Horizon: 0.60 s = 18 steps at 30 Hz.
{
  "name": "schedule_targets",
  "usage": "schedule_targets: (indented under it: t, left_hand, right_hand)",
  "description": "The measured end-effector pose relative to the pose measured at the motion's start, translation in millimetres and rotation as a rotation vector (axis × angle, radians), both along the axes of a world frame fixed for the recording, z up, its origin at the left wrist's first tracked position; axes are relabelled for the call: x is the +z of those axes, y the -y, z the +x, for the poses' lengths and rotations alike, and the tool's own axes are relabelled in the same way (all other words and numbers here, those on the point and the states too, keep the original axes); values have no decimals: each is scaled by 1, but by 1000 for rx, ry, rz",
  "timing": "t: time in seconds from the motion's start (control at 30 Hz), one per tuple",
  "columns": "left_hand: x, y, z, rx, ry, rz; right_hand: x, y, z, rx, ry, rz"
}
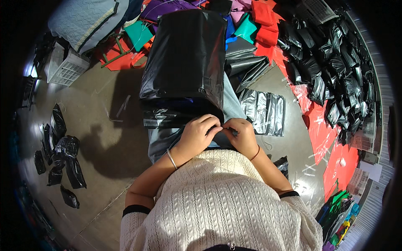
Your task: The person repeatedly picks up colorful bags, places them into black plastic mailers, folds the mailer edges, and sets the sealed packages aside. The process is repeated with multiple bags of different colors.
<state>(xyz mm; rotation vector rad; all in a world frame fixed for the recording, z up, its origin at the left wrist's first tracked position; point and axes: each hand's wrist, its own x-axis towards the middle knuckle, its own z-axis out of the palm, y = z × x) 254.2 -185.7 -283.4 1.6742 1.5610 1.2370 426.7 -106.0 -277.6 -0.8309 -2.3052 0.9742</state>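
A large black plastic bag point(184, 58) lies across the person's lap, its long axis running straight away from the body toward the heap of coloured fabric point(255, 25), with its folded near end under both hands. The left hand point(197, 136) and the right hand point(240, 136) meet at that near edge, fingers point(211, 123) curled together and pinched on the bag's flap, thumbs nearly touching. A flat stack of black bags point(264, 111) lies on the floor point(104, 125) just right of the knee, and filled black bags point(335, 62) are piled further right.
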Motion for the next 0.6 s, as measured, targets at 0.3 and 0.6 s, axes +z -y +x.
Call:
schedule_targets:
  t: [0.3, 0.6]
  left_hand:
    - [9, 5, -3, 66, -66, -27]
    - [-47, 270, -214, 1184, -487, -423]
  right_hand:
    - [0, 1, 0, 33, -26, -9]
    - [-10, -8, 28, -127, 14, -160]
